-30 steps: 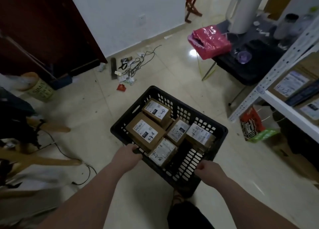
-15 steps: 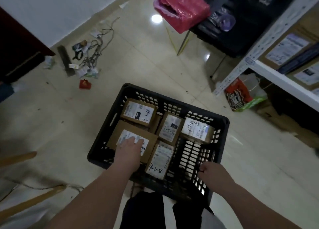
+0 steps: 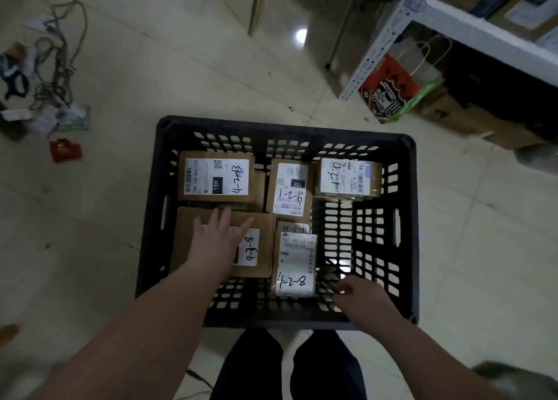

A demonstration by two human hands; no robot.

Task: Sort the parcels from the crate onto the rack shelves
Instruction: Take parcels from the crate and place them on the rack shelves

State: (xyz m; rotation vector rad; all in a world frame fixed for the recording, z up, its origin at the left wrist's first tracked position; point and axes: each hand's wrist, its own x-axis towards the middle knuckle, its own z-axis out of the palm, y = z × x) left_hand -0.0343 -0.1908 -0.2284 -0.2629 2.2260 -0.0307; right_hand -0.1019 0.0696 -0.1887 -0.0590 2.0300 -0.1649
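- Since 0.5 s ago the left hand (image 3: pixel 216 242) has slid farther over the 4-3-8 parcel (image 3: pixel 259 245). Its fingers now lie straight and spread, flat on the top, gripping nothing.
- And the right hand (image 3: pixel 359 294)?
- Off the rim, over the near wall beside the 4-2-8 parcel (image 3: pixel 296 267). Its fingers are curled, but I cannot tell whether they hold the wall.
- Where do the parcels sit?
- All in the crate (image 3: pixel 283 128), which seems to stand on the floor (image 3: pixel 90 218) by the person's legs. I count 5 labelled tops and 1 more peeking between them.
- So how far along?
- Barely started, I judge: nothing is lifted, and everything in the crate has yet to go. The rack (image 3: pixel 389 28), upper right, already carries boxes (image 3: pixel 525 10), source unknown.
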